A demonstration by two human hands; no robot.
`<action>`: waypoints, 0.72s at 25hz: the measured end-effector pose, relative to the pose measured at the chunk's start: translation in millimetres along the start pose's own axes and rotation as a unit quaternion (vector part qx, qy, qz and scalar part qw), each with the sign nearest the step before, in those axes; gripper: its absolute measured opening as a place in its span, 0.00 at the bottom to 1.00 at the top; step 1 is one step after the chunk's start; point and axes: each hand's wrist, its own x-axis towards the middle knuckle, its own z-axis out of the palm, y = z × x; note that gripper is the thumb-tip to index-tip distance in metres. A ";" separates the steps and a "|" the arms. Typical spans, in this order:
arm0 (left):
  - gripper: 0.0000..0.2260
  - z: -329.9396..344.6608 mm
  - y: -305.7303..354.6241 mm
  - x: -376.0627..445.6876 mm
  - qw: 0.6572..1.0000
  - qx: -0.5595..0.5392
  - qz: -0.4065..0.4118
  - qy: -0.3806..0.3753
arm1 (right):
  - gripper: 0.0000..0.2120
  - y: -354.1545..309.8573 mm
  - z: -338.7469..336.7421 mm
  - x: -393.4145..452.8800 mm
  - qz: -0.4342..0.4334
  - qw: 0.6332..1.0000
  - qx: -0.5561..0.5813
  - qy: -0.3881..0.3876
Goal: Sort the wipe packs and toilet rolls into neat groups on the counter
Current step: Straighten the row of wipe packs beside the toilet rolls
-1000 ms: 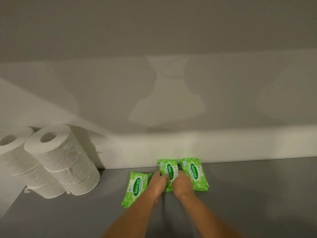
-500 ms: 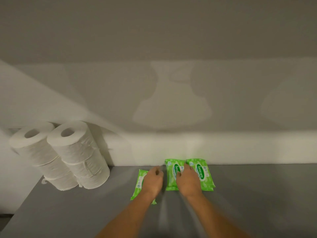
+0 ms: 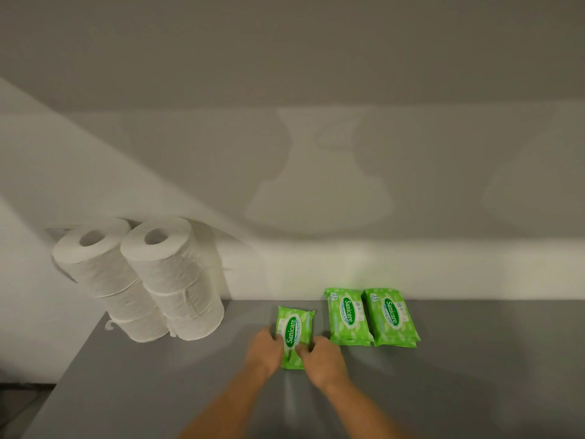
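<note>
Three green Sanicare wipe packs lie on the grey counter (image 3: 474,375). Two of them, the middle pack (image 3: 347,316) and the right pack (image 3: 390,315), sit side by side against the white wall. The left pack (image 3: 294,331) lies apart from them, nearer to me. My left hand (image 3: 265,350) grips its left edge and my right hand (image 3: 321,359) grips its lower right corner. Two stacks of white toilet rolls, the left stack (image 3: 104,280) and the right stack (image 3: 172,277), stand in the counter's back left corner.
A white wall runs along the counter's back edge. The counter's left edge (image 3: 63,375) drops off below the toilet rolls. Bare grey surface stretches right of the wipe packs.
My right hand left the middle pack and came over to the left pack. Both hands now hold that pack, which is turned straighter. The view shifted left.
</note>
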 end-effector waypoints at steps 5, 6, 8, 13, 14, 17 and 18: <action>0.09 2.9 -4.3 7.1 1.000 -0.007 0.026 -0.016 | 0.10 -5.8 9.2 1.5 0.021 1.000 0.004 0.016; 0.10 3.6 -4.0 8.5 0.999 -0.012 0.031 -0.016 | 0.10 -6.6 8.5 2.8 0.025 0.999 0.000 0.022; 0.11 6.3 -3.0 13.1 0.998 -0.027 0.044 -0.024 | 0.09 -7.9 6.3 5.9 0.031 0.999 -0.016 0.033; 0.15 7.5 7.0 24.0 0.995 -0.049 0.069 -0.046 | 0.12 -14.5 2.4 17.5 0.036 0.996 -0.066 0.043; 0.16 7.5 8.6 25.6 0.995 -0.055 0.072 -0.047 | 0.12 -15.7 2.4 19.7 0.039 0.996 -0.072 0.044; 0.17 9.8 10.1 30.4 0.994 -0.066 0.070 -0.047 | 0.15 -18.8 2.6 25.0 0.041 0.995 -0.085 0.042; 0.17 10.6 10.2 32.2 0.994 -0.070 0.067 -0.046 | 0.15 -19.8 2.9 26.8 0.040 0.995 -0.088 0.042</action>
